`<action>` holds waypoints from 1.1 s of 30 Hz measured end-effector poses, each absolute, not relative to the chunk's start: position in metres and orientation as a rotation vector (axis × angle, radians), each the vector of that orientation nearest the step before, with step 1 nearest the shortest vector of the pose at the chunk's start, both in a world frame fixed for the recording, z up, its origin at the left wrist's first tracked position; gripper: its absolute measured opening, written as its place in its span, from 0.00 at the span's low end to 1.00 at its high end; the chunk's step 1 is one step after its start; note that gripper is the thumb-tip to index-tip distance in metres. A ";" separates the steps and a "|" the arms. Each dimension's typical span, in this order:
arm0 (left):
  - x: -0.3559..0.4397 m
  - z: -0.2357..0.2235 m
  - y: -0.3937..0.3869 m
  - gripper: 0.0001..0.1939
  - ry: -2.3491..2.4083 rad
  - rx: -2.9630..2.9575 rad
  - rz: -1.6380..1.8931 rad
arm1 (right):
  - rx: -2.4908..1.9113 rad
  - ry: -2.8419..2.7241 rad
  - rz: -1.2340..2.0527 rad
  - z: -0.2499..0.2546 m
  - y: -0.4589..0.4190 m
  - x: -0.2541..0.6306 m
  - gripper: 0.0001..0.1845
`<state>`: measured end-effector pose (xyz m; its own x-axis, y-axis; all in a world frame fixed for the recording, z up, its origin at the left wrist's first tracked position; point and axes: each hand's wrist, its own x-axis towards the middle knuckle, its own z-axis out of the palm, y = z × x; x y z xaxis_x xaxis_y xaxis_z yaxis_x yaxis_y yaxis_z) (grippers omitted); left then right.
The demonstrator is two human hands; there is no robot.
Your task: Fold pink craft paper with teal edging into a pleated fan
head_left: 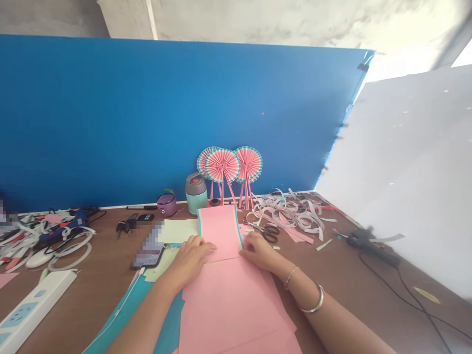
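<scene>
A pink paper strip (218, 223) with blue and yellow bands along its side edges lies in front of me, its far end curling up. My left hand (193, 253) is closed on its left edge near the lower end, one finger stretched across the surface. At the opposite edge, my right hand (258, 250) has its fingers bent together, gripping the border; the fingertips are partly hidden. Beneath the strip is a stack of larger pink sheets (239, 305). Just beyond my right hand rest black-handled scissors (271, 232).
Folded pink paper fans (222, 166) stand at the back beside a mint-green flask (196, 194). White paper strips (295, 211) are heaped at the right, near a glue gun (372, 246) with a cable. On the left are a phone (149, 250) and a power strip (37, 309).
</scene>
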<state>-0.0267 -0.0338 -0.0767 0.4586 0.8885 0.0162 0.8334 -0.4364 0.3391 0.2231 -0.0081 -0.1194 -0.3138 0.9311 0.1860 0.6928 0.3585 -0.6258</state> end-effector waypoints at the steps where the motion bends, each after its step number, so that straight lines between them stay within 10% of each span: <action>1: -0.026 -0.078 -0.034 0.25 1.432 2.459 0.280 | -1.399 -2.106 0.599 -0.120 -0.008 0.223 0.10; 33: -0.046 -0.077 -0.027 0.28 1.480 2.431 0.235 | -1.154 -2.529 0.176 -0.093 -0.026 0.228 0.13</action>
<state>-0.0465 -0.0266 -0.0767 0.4605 0.8876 -0.0086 0.8412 -0.4333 0.3234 0.2279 -0.0262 -0.0935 -0.6048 0.7506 0.2660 0.7066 0.6599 -0.2555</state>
